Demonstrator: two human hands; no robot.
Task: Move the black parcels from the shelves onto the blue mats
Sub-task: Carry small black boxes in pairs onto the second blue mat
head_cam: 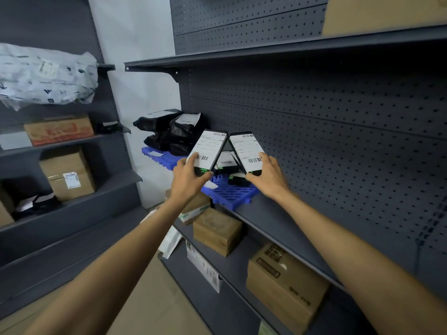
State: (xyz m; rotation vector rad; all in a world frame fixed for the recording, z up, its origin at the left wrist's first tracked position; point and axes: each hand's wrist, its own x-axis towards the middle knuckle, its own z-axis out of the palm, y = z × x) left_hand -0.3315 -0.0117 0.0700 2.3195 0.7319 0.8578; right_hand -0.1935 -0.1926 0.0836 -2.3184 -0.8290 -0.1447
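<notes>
placing step, by the look of it. left hand (187,176) and right hand (267,176) each have their grip clamped on a flat black parcel (210,151), the two parcels (246,151) tilted top edges together, just above the near blue mat (232,194) on the shelf (290,228). next: lower both beside the parcels already there, then let go. black bags (174,134) fill the far mat (164,157).
</notes>
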